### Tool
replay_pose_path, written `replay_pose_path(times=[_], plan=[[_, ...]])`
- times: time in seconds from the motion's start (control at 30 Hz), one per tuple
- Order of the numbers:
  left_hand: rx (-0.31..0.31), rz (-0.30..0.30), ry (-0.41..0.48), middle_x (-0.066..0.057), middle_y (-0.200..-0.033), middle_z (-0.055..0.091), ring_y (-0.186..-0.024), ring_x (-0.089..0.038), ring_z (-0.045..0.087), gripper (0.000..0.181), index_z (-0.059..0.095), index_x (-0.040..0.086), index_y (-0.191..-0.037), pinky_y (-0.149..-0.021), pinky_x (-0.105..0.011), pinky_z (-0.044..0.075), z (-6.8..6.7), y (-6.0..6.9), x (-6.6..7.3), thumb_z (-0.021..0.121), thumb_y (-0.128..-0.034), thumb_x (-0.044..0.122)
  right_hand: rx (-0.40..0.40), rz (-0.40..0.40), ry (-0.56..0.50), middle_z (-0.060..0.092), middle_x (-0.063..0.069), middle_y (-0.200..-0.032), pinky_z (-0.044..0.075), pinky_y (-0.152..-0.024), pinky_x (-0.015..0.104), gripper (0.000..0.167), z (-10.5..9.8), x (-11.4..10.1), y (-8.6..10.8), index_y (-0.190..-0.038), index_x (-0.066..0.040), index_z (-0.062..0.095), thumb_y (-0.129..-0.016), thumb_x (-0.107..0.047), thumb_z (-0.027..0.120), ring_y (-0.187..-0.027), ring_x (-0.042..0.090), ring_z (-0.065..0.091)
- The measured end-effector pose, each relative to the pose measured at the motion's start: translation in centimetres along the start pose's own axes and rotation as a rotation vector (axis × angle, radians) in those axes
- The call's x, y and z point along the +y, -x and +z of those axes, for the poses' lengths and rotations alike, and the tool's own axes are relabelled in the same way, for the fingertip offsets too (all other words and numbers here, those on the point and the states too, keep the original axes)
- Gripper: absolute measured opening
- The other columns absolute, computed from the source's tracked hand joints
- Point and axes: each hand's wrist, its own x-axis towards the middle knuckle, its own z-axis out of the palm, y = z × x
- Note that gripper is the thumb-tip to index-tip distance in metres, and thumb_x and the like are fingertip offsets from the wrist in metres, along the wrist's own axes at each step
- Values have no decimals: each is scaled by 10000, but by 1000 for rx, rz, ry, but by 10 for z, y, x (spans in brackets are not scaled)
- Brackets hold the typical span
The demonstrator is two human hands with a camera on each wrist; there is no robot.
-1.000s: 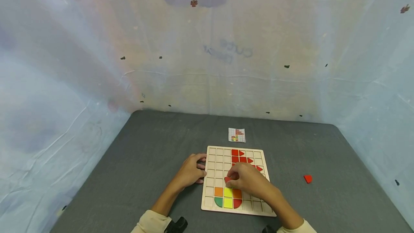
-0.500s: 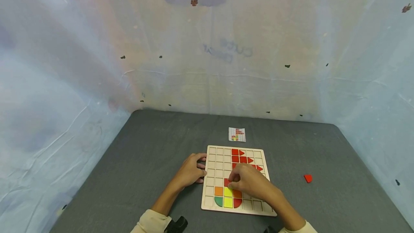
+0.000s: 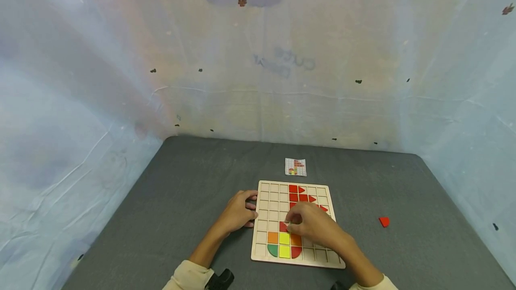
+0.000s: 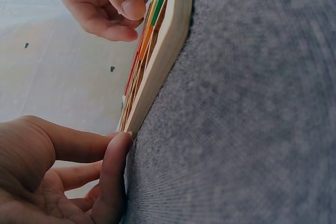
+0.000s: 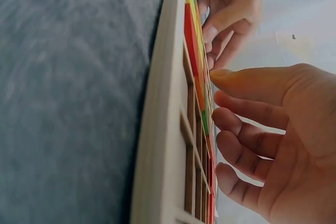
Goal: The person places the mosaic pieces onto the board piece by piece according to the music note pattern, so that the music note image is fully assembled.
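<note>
On the grey table lies a wooden grid board [image 3: 265, 213] with coloured tiles set in its cells. My left hand [image 3: 235, 211] grips the board's left edge, thumb and fingers on the rim, as the left wrist view also shows. Over the board's middle, my right hand [image 3: 312, 223] has thumb and index finger at a red tile [image 3: 283, 227], pinching at its right side. The tile sits in or just over a cell above a yellow tile [image 3: 284, 238]. In the right wrist view a green tile [image 5: 205, 121] shows below the fingers; the hand hides part of the board.
A small printed card [image 3: 295, 167] with a coloured grid pattern lies behind the board. A loose red piece [image 3: 384, 222] rests to the right. Red squares and triangles [image 3: 293, 197] fill upper cells; orange [image 3: 273, 237], green and red tiles are near the bottom. Cloth walls surround the table.
The red tile, raised in my right fingertips a second ago, has come down to its cell. My right fingers have shifted slightly to the right. My left hand stays on the board's edge.
</note>
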Motion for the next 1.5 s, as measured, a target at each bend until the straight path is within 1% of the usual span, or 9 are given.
replay_pose_path(times=[0.1,0.23,0.4,0.5,0.73,1.0,1.2,1.37,1.5], plan=[[0,1,-4,-180,-1311,561,-1054,-271,620,639,565,-35,-1471,-589,-334,637,0,0,0,734,-857,-84,45,-4,5,672,-110,-887,520,-712,258,113,-3,4,2,-974,-145,782,-873,-116,824,-803,57,580],[2,1,-9,-175,-1306,563,-1049,-271,620,641,567,-33,-1471,-585,-334,636,0,0,0,732,-854,-85,76,9,-17,676,-76,-897,524,-702,246,140,-11,10,5,-1015,-110,788,-880,-87,816,-805,64,583],[1,3,-8,-169,-1301,564,-1045,-265,619,649,567,-30,-1474,-582,-335,635,0,0,0,736,-850,-85,106,36,-45,675,-61,-907,526,-696,242,145,-24,22,12,-1043,-84,789,-903,-108,821,-815,98,580],[2,1,-9,-168,-1305,565,-1045,-265,621,649,572,-24,-1473,-583,-334,635,0,-1,-1,737,-848,-85,129,50,-58,691,-29,-939,522,-676,242,177,-33,30,18,-1062,-72,786,-900,-121,838,-812,101,577],[5,6,-6,-168,-1304,566,-1040,-265,622,654,572,-31,-1469,-580,-339,635,0,0,0,737,-840,-91,194,111,-36,669,-47,-929,521,-661,259,205,-58,46,30,-1103,-77,784,-912,-134,831,-825,110,586],[8,5,-15,-165,-1298,568,-1033,-258,624,646,578,-29,-1461,-581,-340,636,1,-1,0,739,-839,-87,267,219,13,690,-9,-993,540,-692,315,272,-85,68,45,-1182,-64,761,-946,-189,809,-889,153,619],[7,5,-13,-173,-1305,568,-1039,-265,625,648,579,-32,-1459,-580,-341,636,0,-1,-1,735,-833,-88,284,267,39,714,11,-1004,536,-708,357,312,-98,84,55,-1214,-52,749,-957,-220,801,-899,171,637],[5,5,-15,-172,-1309,570,-1045,-269,630,654,573,-35,-1465,-582,-338,636,0,-1,-2,739,-833,-84,265,298,86,727,16,-999,558,-719,389,344,-110,100,62,-1234,-41,739,-962,-244,795,-885,168,656],[4,5,-15,-173,-1312,570,-1048,-272,629,653,572,-36,-1466,-584,-338,637,1,-1,-2,735,-836,-83,239,331,87,729,26,-1006,554,-711,383,380,-118,110,68,-1251,-25,725,-960,-259,798,-885,178,664]])
